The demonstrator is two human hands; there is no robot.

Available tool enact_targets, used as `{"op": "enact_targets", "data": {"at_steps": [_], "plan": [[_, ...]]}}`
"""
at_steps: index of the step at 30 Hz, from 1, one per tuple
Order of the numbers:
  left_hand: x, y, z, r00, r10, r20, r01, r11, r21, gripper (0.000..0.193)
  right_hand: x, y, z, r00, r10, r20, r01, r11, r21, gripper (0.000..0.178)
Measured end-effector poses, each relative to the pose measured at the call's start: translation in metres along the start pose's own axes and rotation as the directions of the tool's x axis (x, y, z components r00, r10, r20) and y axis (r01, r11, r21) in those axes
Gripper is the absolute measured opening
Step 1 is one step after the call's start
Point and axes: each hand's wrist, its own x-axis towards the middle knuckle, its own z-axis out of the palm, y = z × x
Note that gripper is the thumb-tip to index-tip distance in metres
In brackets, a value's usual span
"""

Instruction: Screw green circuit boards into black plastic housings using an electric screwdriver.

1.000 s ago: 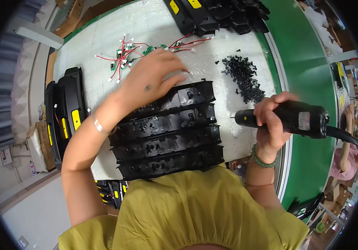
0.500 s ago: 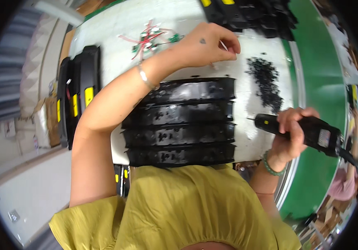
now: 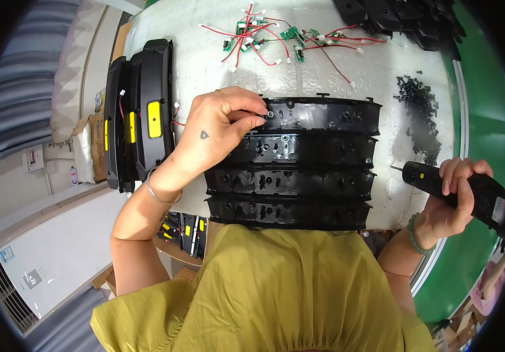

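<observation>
My left hand (image 3: 217,123) is closed in a pinch over the left part of the farthest black plastic housing (image 3: 329,115). Whatever is between its fingertips is too small to make out. Three more long black housings (image 3: 317,183) lie in a row nearer my body, their inner sides with small posts facing up. On the right, my right hand (image 3: 451,208) grips a black electric screwdriver (image 3: 487,204). Its thin bit points left, clear of the housings. Beyond it a heap of small black screws (image 3: 418,111) is spread on the white table.
Green circuit boards with red wires (image 3: 246,36) lie at the far side, with more boards (image 3: 308,42) beside them. Black casings with yellow labels (image 3: 154,111) stand at the left. A pile of black parts (image 3: 408,20) occupies the far right. A green surface (image 3: 481,111) borders the table.
My left hand has come back from near the screws, toward me and left, to the farthest housing. The screwdriver remains in my right hand. The whole view has shifted.
</observation>
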Motion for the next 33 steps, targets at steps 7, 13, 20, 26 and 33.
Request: {"op": "enact_targets", "data": {"at_steps": [7, 13, 20, 26, 33], "plan": [[0.005, 0.005, 0.006, 0.96, 0.278, 0.02, -0.266, 0.889, 0.373, 0.012, -0.005, -0.002, 0.003, 0.999, -0.023, -0.033, 0.023, 1.0, -0.016, 0.035], [0.012, 0.001, 0.003, 0.928, 0.346, 0.137, -0.37, 0.814, 0.448, 0.011, -0.005, -0.002, 0.001, 0.999, -0.029, -0.027, 0.029, 1.0, -0.003, 0.034], [0.016, 0.006, 0.009, 0.94, 0.304, 0.157, -0.338, 0.76, 0.555, 0.008, -0.004, -0.001, 0.002, 0.999, -0.036, -0.014, 0.036, 0.999, -0.016, 0.035], [0.022, 0.015, 0.018, 0.956, 0.18, 0.23, -0.291, 0.654, 0.698, 0.01, -0.005, -0.001, 0.002, 0.999, -0.038, -0.007, 0.038, 0.999, -0.02, 0.035], [0.014, 0.019, 0.028, 0.967, 0.199, 0.159, -0.248, 0.605, 0.757, 0.012, -0.007, -0.001, -0.002, 0.999, -0.046, 0.01, 0.046, 0.999, -0.005, 0.036]]}}
